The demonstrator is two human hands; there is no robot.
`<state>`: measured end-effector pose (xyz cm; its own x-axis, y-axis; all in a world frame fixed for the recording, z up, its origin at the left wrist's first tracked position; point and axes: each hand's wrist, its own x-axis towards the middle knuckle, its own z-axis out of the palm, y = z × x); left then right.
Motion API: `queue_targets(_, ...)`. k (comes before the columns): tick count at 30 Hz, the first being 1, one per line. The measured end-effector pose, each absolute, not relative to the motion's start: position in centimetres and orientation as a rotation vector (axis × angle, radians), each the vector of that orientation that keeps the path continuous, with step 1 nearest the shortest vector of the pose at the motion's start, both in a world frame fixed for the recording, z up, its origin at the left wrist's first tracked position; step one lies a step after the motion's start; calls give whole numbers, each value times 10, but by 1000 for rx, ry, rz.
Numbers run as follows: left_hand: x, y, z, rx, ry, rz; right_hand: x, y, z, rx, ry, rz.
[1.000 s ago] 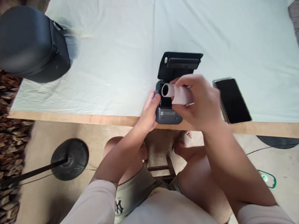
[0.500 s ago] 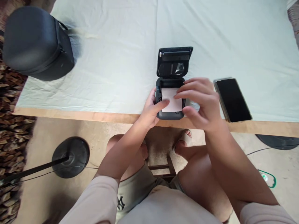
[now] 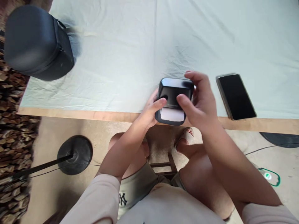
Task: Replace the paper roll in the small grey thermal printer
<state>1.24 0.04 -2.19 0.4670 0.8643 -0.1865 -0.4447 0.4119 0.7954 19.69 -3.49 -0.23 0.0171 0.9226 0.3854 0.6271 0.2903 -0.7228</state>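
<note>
Pale cloth (image 3: 112,46), one phone (image 3: 237,96), one case (image 3: 32,40), two hands (image 3: 150,110) (image 3: 203,104) around one black device (image 3: 171,93).

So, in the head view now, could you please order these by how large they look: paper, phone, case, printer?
1. The case, clearly the largest.
2. The printer and the phone: too close to rank, since the printer is partly covered.
3. The paper, smallest by its visible part.
</note>
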Motion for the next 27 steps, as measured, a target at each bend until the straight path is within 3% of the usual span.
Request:
queue_targets(8, 14, 0, -21, 722, 687, 916, 191, -31, -31, -1381, -1527, 726)
queue_targets(21, 22, 10, -17, 461, 848, 938, 220, -26, 16, -1367, -1932, 466)
queue_targets(27, 25, 9, -16, 481, 773, 916, 207, -28, 35, -1540, -1636, 253)
